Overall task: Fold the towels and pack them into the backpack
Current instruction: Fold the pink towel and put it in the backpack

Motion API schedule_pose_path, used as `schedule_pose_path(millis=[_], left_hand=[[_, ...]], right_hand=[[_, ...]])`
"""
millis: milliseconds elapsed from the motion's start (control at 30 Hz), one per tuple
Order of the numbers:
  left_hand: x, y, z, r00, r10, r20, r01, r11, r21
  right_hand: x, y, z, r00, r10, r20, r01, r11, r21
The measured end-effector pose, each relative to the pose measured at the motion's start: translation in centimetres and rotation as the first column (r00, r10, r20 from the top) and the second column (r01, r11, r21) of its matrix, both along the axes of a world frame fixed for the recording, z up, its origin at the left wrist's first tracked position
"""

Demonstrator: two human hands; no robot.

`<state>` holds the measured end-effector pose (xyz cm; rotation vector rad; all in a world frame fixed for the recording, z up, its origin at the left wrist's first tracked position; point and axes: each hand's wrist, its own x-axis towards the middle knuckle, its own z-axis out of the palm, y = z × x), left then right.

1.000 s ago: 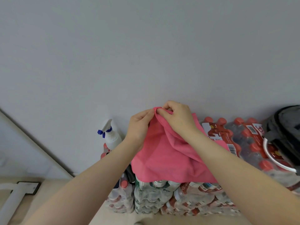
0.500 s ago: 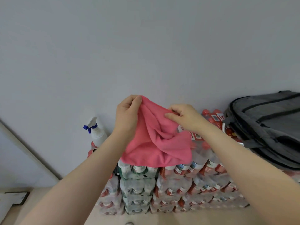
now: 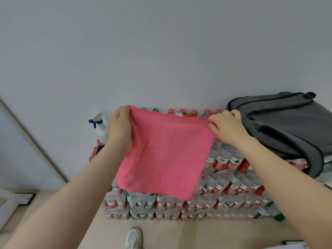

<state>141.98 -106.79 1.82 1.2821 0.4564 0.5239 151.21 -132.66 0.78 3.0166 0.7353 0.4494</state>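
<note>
Between the two raised hands a pink towel [image 3: 164, 151] is hanging open and almost flat, in the air in front of a stack of bottle packs [image 3: 212, 198]. The left hand [image 3: 120, 128] is closing its fingers around the upper left corner of the towel, and the right hand [image 3: 226, 126] is pinching the upper right corner between thumb and fingers, so the top edge is stretching nearly straight between them. The lower edge is hanging free and is covering the middle part of the stack. These packs of water bottles, with red and green caps and labels, are standing in several layers on the floor [image 3: 206, 234] and are serving as the working surface. On top of them, to the right of the towel, a grey backpack [image 3: 287, 126] is lying on its side, just beside the right hand. On the left end of the stack a white spray bottle [image 3: 101, 125] with a blue part at the nozzle is standing upright, close behind the left hand. Behind everything a plain pale grey wall [image 3: 161, 51] is filling most of the view. The floor is light beige, and a white shoe [image 3: 133, 238] is showing at the bottom edge, in front of the stack.
</note>
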Motion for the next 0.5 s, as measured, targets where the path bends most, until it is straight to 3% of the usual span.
schedule_pose_path(millis=[100,167,267,367,500], left_hand=[[0.1,0.3,-2.2,0.986,0.075,-0.150,-0.015,0.930,0.368],[0.4,0.5,-3.7,0.972,0.115,-0.203,0.000,0.871,0.491],[1.3,0.8,-4.8,0.964,0.142,-0.223,0.000,0.845,0.536],[3.3,1.9,-4.9,0.963,0.139,-0.231,0.018,0.822,0.569],[7.4,4.5,-5.2,0.950,0.132,-0.283,0.073,0.788,0.611]], right_hand=[[-0.3,-1.0,-0.9,0.999,-0.038,-0.005,0.039,0.996,0.086],[-0.2,-1.3,-1.6,0.999,-0.037,-0.023,0.039,0.993,0.110],[0.5,-1.1,-2.4,0.997,-0.049,-0.059,0.064,0.955,0.291],[2.6,-0.3,-2.7,0.989,-0.054,-0.137,0.120,0.837,0.534],[6.4,1.6,-2.7,0.983,-0.030,-0.183,0.144,0.747,0.650]])
